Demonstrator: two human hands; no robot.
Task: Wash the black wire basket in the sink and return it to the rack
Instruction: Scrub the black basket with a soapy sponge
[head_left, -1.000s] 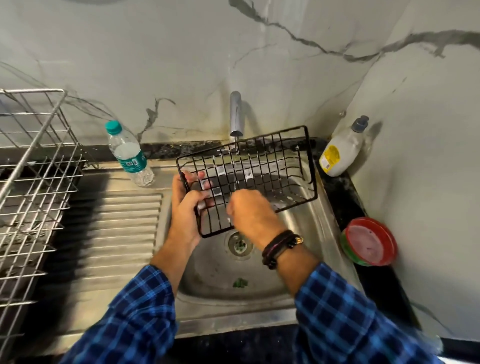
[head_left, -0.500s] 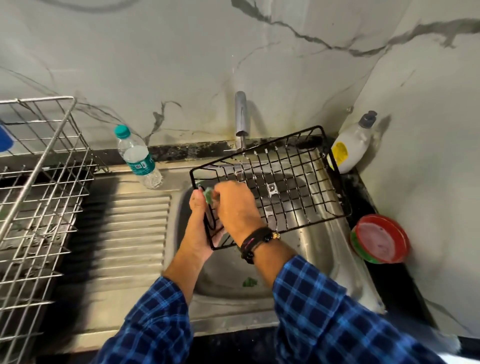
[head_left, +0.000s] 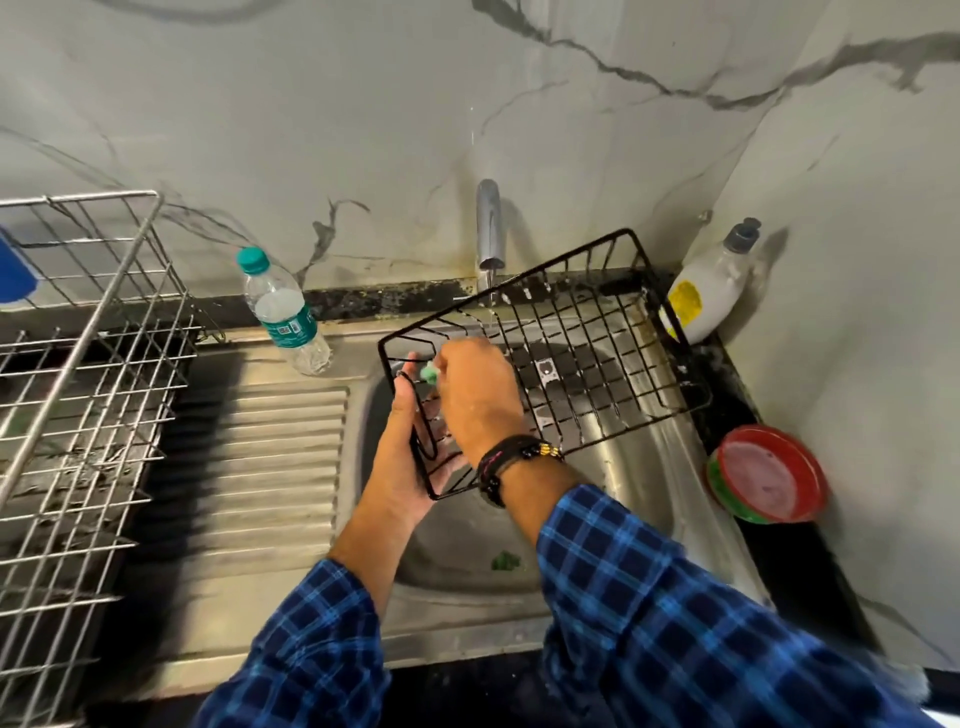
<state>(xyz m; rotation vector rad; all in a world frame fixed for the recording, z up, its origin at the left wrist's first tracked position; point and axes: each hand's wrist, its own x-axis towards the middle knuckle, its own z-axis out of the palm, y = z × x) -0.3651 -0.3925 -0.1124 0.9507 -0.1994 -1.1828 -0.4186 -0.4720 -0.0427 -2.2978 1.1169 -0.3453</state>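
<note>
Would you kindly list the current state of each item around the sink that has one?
Tap: running, thin stream.
Black wire basket: held tilted over the sink.
Left hand: gripping the basket's near corner.
Right hand: closed on a green scrubber.
Water bottle: capped, upright.
Soap bottle: capped, leaning.

I see the black wire basket (head_left: 582, 358) tilted over the sink (head_left: 660, 493), its far right end raised and its near left corner low; water from the tap seems to hit it. The steel rack (head_left: 88, 364) stands far left.
</note>
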